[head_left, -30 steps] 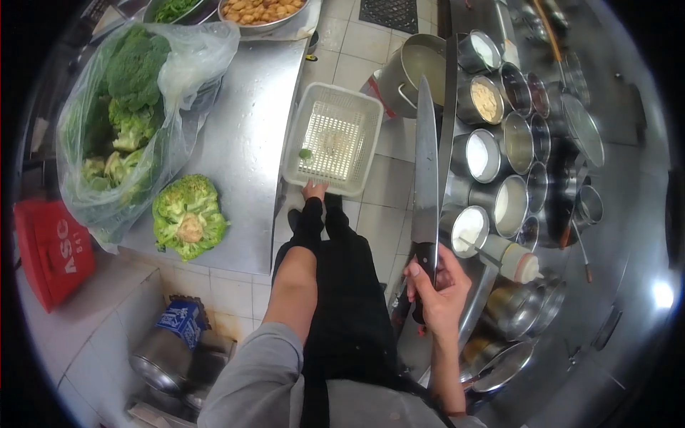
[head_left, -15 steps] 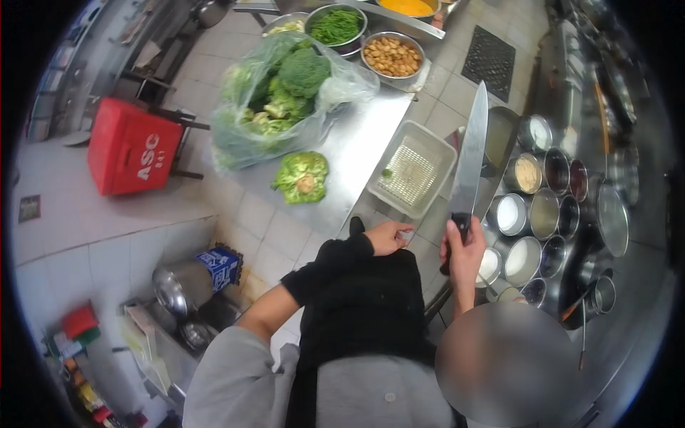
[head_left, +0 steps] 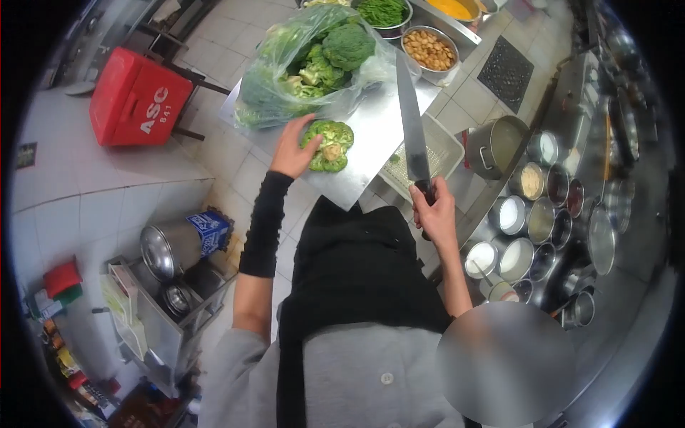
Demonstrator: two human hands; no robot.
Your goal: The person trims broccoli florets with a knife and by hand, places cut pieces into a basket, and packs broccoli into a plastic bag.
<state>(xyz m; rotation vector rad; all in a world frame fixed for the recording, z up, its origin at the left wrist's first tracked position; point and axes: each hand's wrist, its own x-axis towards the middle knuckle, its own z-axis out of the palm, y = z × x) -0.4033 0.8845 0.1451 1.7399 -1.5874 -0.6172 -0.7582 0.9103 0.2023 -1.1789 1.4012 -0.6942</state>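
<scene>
My right hand (head_left: 435,207) grips the dark handle of a large kitchen knife (head_left: 412,118). Its long blade points away from me, over the table edge and a white perforated basket (head_left: 446,150) that holds a small green scrap. Fingers apart, my left hand (head_left: 292,150) is at the left side of a broccoli head (head_left: 330,146), which lies stem side up on the metal table (head_left: 357,182). Whether the fingertips touch it I cannot tell. Behind it, a clear plastic bag (head_left: 260,89) holds more broccoli (head_left: 348,47).
Bowls of fried brown pieces (head_left: 429,50), green vegetables (head_left: 382,12) and orange liquid (head_left: 451,7) stand beyond the table. To the right are a pot (head_left: 492,153) and several seasoning containers (head_left: 511,214). A red box (head_left: 135,96) is at left, a lidded pot (head_left: 165,250) lower left.
My left hand has moved from in front of my apron forward and left to the broccoli head. The knife in my right hand has swung left. The view has shifted.
</scene>
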